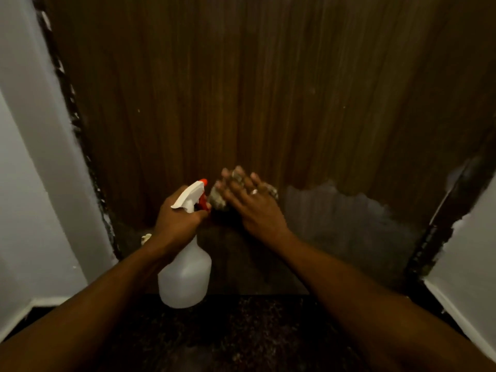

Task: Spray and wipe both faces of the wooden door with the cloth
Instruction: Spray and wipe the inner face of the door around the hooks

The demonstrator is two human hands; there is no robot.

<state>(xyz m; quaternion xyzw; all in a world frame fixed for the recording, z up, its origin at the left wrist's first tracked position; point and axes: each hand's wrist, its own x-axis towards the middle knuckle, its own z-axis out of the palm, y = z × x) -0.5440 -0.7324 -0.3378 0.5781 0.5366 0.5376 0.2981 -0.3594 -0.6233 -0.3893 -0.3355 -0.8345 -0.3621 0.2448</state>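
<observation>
The dark wooden door fills the view ahead, its grain running vertically. My left hand grips the neck of a white spray bottle with a white and red trigger head, held low in front of the door. My right hand lies flat with straight, spread fingers and presses a mottled cloth against the lower part of the door. The cloth shows only at the edges of my hand. A ring sits on one finger.
A pale greyish patch marks the door's lower right. Grey walls flank the door on both sides, with a dark rough frame edge at left. The floor below is dark and speckled.
</observation>
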